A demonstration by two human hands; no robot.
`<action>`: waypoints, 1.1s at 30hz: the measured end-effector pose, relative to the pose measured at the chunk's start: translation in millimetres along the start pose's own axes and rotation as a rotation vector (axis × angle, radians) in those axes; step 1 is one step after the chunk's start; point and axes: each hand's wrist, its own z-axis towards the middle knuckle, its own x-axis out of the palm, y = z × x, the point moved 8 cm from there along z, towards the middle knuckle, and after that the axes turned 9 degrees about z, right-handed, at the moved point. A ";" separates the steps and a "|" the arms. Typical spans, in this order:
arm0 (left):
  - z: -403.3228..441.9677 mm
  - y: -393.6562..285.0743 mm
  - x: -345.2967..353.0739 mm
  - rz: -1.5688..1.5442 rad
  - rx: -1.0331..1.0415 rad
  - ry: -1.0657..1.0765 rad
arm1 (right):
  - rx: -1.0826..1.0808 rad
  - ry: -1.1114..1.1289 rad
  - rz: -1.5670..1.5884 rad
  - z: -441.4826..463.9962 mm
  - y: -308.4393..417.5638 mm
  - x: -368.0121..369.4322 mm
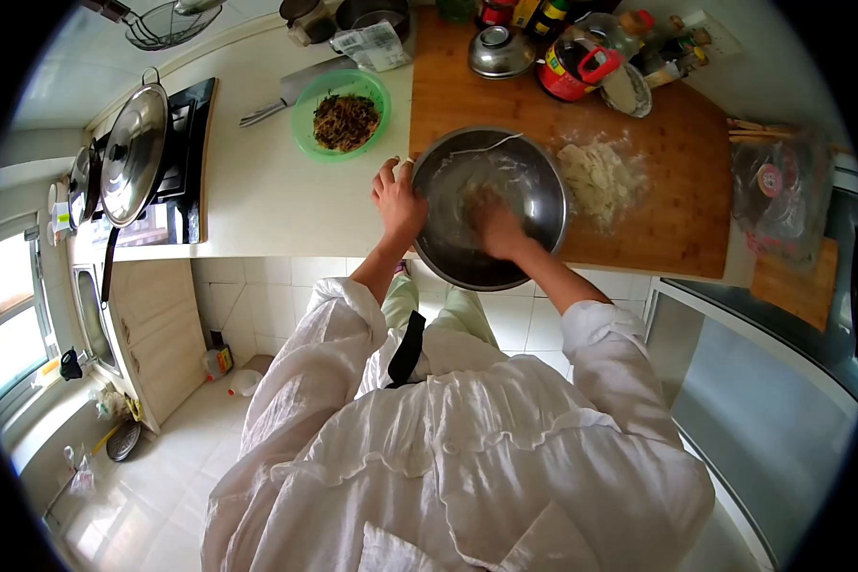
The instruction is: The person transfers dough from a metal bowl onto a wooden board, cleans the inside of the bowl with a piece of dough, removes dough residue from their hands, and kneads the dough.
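A large stainless steel mixing bowl (544,195) stands at the front edge of the wooden board, with whitish smears on its inner wall. At its left rim, my left hand (398,200) has its fingers curled against the metal, gripping the side. Down inside the bowl is my right hand (494,225), its fingers smeared by motion and partly hidden, so what they hold cannot be made out. Just right of the bowl, a pale floury heap of dough (598,181) lies on the board. A thin white strand or utensil handle (491,145) crosses the bowl's far rim.
A green bowl of chopped dark filling (348,121) and a cleaver (286,100) lie to the left. Behind are an upturned metal bowl (500,52), a red-labelled jug (574,67) and several bottles. A lidded pan (135,153) sits on the stove; a plastic bag (780,191) is at right.
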 end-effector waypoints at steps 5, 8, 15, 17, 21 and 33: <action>0.9 0.3 3.2 0.034 0.017 0.036 | -0.300 0.373 0.136 -23.4 46.0 32.1; -1.3 1.2 1.9 0.006 0.005 0.027 | -0.185 0.343 -0.221 1.8 -10.5 24.7; 0.2 -3.7 0.9 -0.034 0.034 0.039 | 0.192 -0.195 -0.158 62.2 17.4 5.5; -1.5 -4.0 -1.8 -0.004 0.033 0.077 | 0.154 0.018 0.085 70.3 37.6 27.6; -0.6 0.8 4.2 -0.017 0.024 0.055 | -0.437 0.160 0.423 13.2 85.0 25.9; 0.1 -0.6 5.4 -0.002 0.038 0.074 | 0.044 -0.276 -0.255 3.4 -23.8 -57.3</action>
